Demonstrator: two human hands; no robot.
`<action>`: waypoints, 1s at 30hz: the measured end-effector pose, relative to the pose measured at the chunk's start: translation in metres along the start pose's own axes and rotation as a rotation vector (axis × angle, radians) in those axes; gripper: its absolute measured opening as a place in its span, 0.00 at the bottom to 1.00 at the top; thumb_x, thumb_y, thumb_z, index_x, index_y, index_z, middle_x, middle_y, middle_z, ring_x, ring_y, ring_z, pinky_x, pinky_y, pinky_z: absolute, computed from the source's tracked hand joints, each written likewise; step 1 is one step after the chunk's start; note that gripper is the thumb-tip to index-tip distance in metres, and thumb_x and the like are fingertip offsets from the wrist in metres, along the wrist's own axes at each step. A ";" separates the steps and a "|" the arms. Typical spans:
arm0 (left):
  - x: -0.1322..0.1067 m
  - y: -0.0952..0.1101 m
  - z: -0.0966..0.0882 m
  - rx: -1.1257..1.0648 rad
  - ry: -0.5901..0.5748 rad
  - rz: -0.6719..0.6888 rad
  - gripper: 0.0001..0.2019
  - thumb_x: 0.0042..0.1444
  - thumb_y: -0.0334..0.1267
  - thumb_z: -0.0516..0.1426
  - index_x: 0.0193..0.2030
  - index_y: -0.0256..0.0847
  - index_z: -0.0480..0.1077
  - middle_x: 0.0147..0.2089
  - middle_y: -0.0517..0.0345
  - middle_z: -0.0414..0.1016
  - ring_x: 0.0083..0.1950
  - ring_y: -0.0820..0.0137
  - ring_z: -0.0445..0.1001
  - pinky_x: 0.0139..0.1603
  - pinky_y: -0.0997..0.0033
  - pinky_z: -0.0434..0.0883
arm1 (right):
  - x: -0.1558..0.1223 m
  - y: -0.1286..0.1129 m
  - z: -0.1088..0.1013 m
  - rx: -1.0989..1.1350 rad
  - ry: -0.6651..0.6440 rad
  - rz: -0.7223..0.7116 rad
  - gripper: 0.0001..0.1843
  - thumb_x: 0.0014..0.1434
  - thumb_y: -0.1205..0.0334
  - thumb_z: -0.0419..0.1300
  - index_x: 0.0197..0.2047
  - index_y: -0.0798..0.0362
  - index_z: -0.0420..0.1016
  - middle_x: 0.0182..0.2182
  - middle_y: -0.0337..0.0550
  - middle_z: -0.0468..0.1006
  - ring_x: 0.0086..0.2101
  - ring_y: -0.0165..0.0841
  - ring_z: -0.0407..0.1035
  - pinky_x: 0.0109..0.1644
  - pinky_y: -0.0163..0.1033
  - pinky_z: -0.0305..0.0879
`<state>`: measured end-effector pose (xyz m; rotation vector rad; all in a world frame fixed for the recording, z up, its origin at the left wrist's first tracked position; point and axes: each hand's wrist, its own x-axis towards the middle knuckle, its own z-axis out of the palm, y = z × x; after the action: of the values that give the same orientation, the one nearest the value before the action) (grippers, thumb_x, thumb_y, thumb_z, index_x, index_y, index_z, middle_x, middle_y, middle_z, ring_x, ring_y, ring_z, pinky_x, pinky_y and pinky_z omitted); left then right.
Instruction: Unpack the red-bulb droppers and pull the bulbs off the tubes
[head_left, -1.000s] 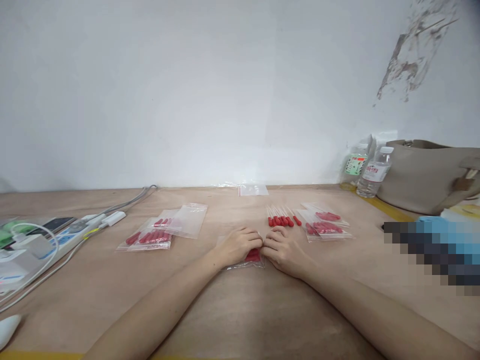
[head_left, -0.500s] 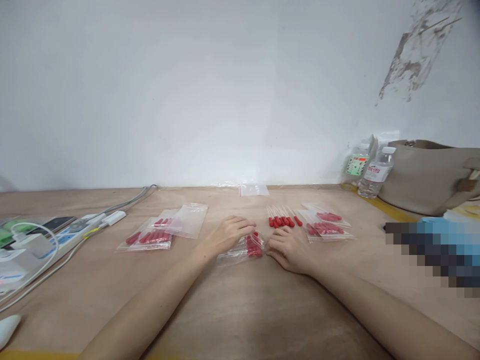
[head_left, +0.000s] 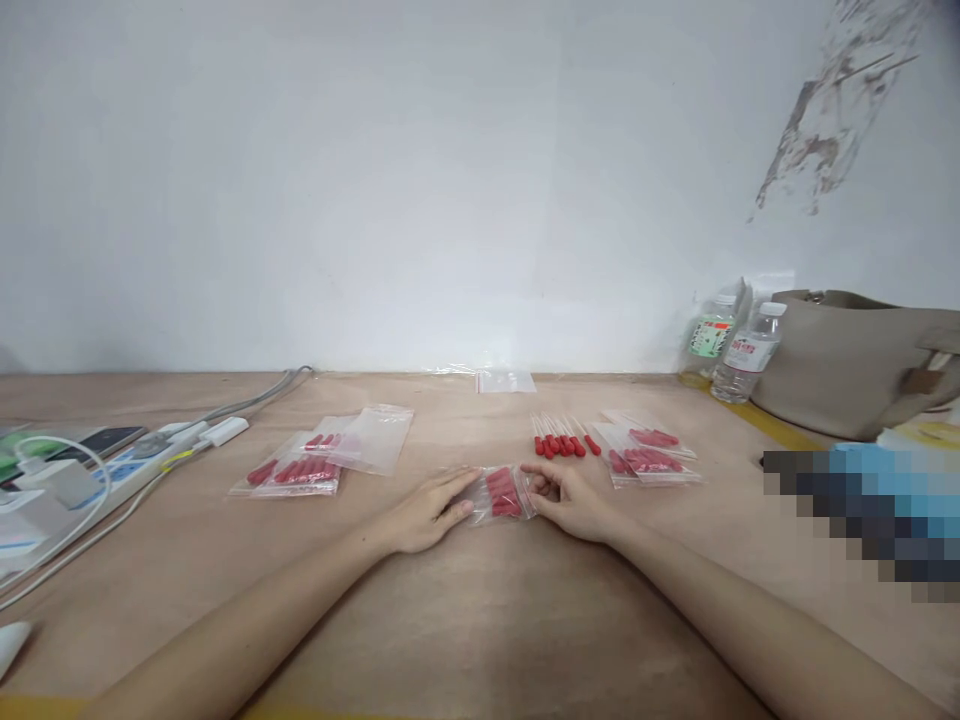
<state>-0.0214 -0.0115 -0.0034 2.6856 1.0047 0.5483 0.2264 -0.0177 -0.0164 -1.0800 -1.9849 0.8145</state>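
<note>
In front of me a clear zip bag [head_left: 484, 510] lies flat on the table, with several red-tipped sticks [head_left: 503, 490] inside. My left hand [head_left: 427, 512] rests over the bag's left end, fingers stretched out and thumb apart. At the opposite end, the thumb and curled fingers of my right hand [head_left: 571, 503] pinch the bag's edge. Just beyond that hand, several loose red-tipped sticks [head_left: 562, 446] lie in a row, their pale stems pointing to the wall.
Filled bags overlap at left [head_left: 300, 472] and right [head_left: 649, 462]; a flat, translucent bag [head_left: 384, 440] lies by the left ones. A power strip [head_left: 131, 465] with cables stands far left. Two bottles [head_left: 742, 355] and a grey-beige handbag [head_left: 847, 360] are back right.
My left hand has shifted left and down, from above the bag to its left end. The bag now lies flatter and more uncovered. My right hand has turned to pinch its right edge.
</note>
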 end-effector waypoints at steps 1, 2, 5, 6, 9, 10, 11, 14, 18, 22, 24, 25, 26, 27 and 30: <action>-0.001 0.000 0.002 -0.006 0.002 0.006 0.22 0.59 0.42 0.46 0.60 0.42 0.53 0.60 0.51 0.57 0.60 0.66 0.56 0.59 0.60 0.57 | 0.000 -0.001 0.001 0.001 -0.011 0.002 0.21 0.51 0.57 0.55 0.49 0.52 0.66 0.30 0.40 0.73 0.31 0.31 0.66 0.37 0.38 0.64; -0.001 0.000 0.004 -0.010 0.003 0.011 0.22 0.59 0.42 0.47 0.60 0.42 0.53 0.60 0.51 0.57 0.60 0.66 0.56 0.59 0.59 0.56 | 0.000 -0.003 0.001 0.002 -0.037 0.003 0.21 0.50 0.57 0.55 0.48 0.52 0.66 0.29 0.39 0.73 0.31 0.31 0.66 0.36 0.37 0.63; 0.001 -0.002 0.006 -0.016 0.001 0.003 0.22 0.59 0.42 0.47 0.59 0.41 0.54 0.60 0.50 0.57 0.61 0.65 0.55 0.59 0.58 0.56 | -0.001 -0.007 -0.003 -0.036 -0.071 0.029 0.22 0.46 0.54 0.59 0.46 0.51 0.68 0.31 0.39 0.72 0.30 0.31 0.65 0.34 0.36 0.62; 0.002 -0.002 0.006 -0.016 -0.001 -0.002 0.22 0.58 0.43 0.48 0.59 0.41 0.54 0.60 0.50 0.56 0.61 0.65 0.55 0.59 0.57 0.56 | -0.001 -0.009 -0.005 -0.066 -0.055 0.050 0.23 0.44 0.54 0.62 0.44 0.50 0.69 0.31 0.39 0.72 0.31 0.31 0.65 0.34 0.36 0.62; 0.006 -0.001 0.006 -0.017 0.003 -0.025 0.23 0.58 0.44 0.48 0.59 0.40 0.55 0.60 0.49 0.57 0.61 0.64 0.55 0.59 0.57 0.56 | -0.001 -0.013 -0.007 -0.129 -0.019 0.099 0.21 0.37 0.55 0.66 0.37 0.51 0.72 0.30 0.38 0.72 0.30 0.31 0.64 0.33 0.35 0.60; 0.007 0.000 0.006 -0.020 0.007 -0.029 0.23 0.58 0.44 0.49 0.59 0.40 0.55 0.60 0.49 0.57 0.60 0.64 0.56 0.59 0.57 0.57 | 0.000 -0.014 -0.006 -0.119 -0.029 0.097 0.20 0.37 0.56 0.66 0.36 0.51 0.72 0.30 0.37 0.72 0.30 0.31 0.63 0.33 0.35 0.60; 0.009 0.001 0.006 -0.023 0.011 -0.032 0.22 0.57 0.44 0.49 0.58 0.40 0.56 0.59 0.49 0.58 0.60 0.64 0.57 0.58 0.58 0.57 | 0.001 -0.014 -0.004 -0.097 -0.038 0.088 0.19 0.38 0.57 0.65 0.36 0.52 0.72 0.30 0.37 0.72 0.30 0.30 0.63 0.33 0.35 0.59; 0.012 0.003 0.005 -0.034 0.024 -0.041 0.22 0.57 0.43 0.50 0.57 0.40 0.58 0.58 0.49 0.60 0.59 0.64 0.58 0.58 0.59 0.58 | 0.004 -0.014 0.000 -0.041 -0.036 0.052 0.19 0.39 0.62 0.65 0.37 0.53 0.70 0.31 0.36 0.71 0.32 0.29 0.63 0.35 0.34 0.59; 0.013 0.004 0.006 -0.042 0.030 -0.070 0.22 0.56 0.44 0.50 0.57 0.39 0.58 0.58 0.49 0.60 0.59 0.64 0.58 0.58 0.59 0.57 | 0.006 -0.013 0.004 -0.021 -0.028 0.079 0.16 0.37 0.65 0.64 0.34 0.53 0.69 0.29 0.35 0.69 0.31 0.29 0.62 0.35 0.34 0.59; 0.011 0.002 0.009 -0.047 0.060 -0.061 0.21 0.56 0.43 0.50 0.56 0.40 0.60 0.58 0.49 0.61 0.59 0.64 0.59 0.58 0.59 0.58 | 0.007 -0.007 0.008 0.081 -0.006 0.128 0.18 0.36 0.64 0.65 0.34 0.54 0.67 0.29 0.36 0.70 0.29 0.29 0.63 0.33 0.34 0.60; 0.010 0.002 0.009 -0.066 0.068 -0.060 0.21 0.56 0.43 0.50 0.56 0.40 0.60 0.58 0.50 0.61 0.58 0.64 0.59 0.58 0.60 0.58 | 0.008 -0.003 0.011 0.178 -0.038 0.118 0.19 0.37 0.63 0.65 0.34 0.54 0.66 0.30 0.37 0.70 0.30 0.29 0.64 0.32 0.34 0.61; 0.009 0.002 0.009 -0.076 0.069 -0.067 0.21 0.56 0.43 0.50 0.56 0.40 0.60 0.58 0.50 0.61 0.58 0.64 0.59 0.58 0.60 0.58 | 0.008 -0.001 0.012 0.213 -0.056 0.111 0.19 0.37 0.62 0.65 0.34 0.54 0.65 0.29 0.38 0.70 0.30 0.29 0.65 0.32 0.34 0.61; 0.009 0.003 0.009 -0.085 0.068 -0.078 0.21 0.56 0.44 0.50 0.56 0.40 0.60 0.58 0.50 0.61 0.58 0.65 0.59 0.58 0.61 0.58 | 0.009 0.000 0.013 0.232 -0.072 0.106 0.19 0.37 0.62 0.65 0.33 0.54 0.65 0.29 0.37 0.70 0.30 0.29 0.65 0.32 0.34 0.61; 0.009 0.003 0.009 -0.093 0.064 -0.089 0.21 0.56 0.44 0.50 0.56 0.40 0.60 0.58 0.51 0.61 0.58 0.65 0.59 0.58 0.62 0.58 | 0.009 0.001 0.013 0.241 -0.083 0.107 0.18 0.38 0.62 0.65 0.33 0.54 0.64 0.28 0.37 0.69 0.29 0.28 0.64 0.31 0.33 0.61; 0.009 0.003 0.009 -0.115 0.057 -0.098 0.20 0.57 0.45 0.49 0.55 0.42 0.61 0.57 0.54 0.62 0.58 0.66 0.60 0.58 0.64 0.58 | 0.010 0.000 0.012 0.289 -0.118 0.141 0.16 0.39 0.62 0.64 0.31 0.54 0.62 0.24 0.34 0.67 0.25 0.25 0.63 0.28 0.32 0.60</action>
<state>-0.0095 -0.0085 -0.0076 2.5188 1.0788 0.6459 0.2126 -0.0114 -0.0205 -1.0280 -1.8287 1.2240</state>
